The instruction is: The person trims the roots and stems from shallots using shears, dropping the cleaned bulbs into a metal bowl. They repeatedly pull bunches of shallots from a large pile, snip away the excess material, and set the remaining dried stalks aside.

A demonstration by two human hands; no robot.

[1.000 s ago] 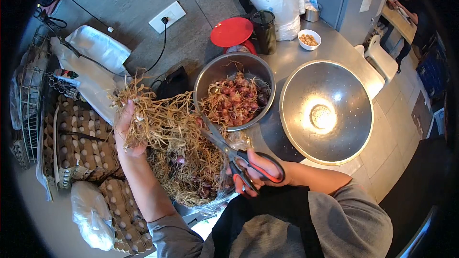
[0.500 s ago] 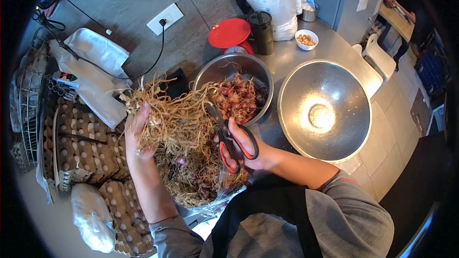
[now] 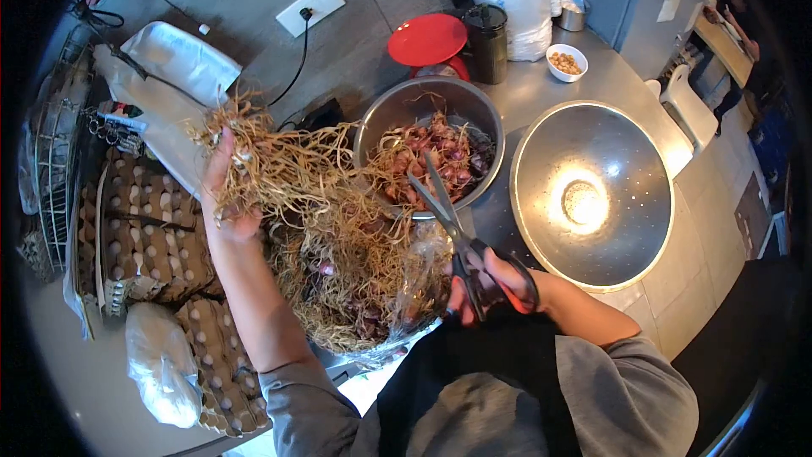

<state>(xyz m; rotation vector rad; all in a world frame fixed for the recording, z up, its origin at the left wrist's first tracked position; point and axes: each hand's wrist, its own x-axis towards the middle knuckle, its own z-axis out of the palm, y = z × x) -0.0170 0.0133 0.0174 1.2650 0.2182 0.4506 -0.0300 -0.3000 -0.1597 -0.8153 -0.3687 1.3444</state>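
My left hand (image 3: 222,195) is closed round a bunch of dry, straw-coloured shallot stalks (image 3: 292,161), raised over the left side of the work area. The stalks trail right toward the steel bowl (image 3: 500,140), where loose reddish shallots (image 3: 436,156) lie. In my right hand (image 3: 501,275) is a pair of scissors (image 3: 457,233) with black and red handles. Its blades are a little apart, pointing up and left over the bowl's near side. Below both hands, a heap of dried shallots with stalks (image 3: 347,288) rests in clear plastic.
A large perforated steel colander (image 3: 622,254) stands at right. Behind are a red-topped scale (image 3: 427,40), a dark tumbler (image 3: 486,42) and a white bowl of small tan pieces (image 3: 565,63). Egg trays (image 3: 156,241) are stacked at left. Another person is partly visible far right.
The scissors have moved from the stalks down and right, away from the bunch, and point at the bowl. My left hand has shifted slightly left with the bunch. The camera view has shifted too.
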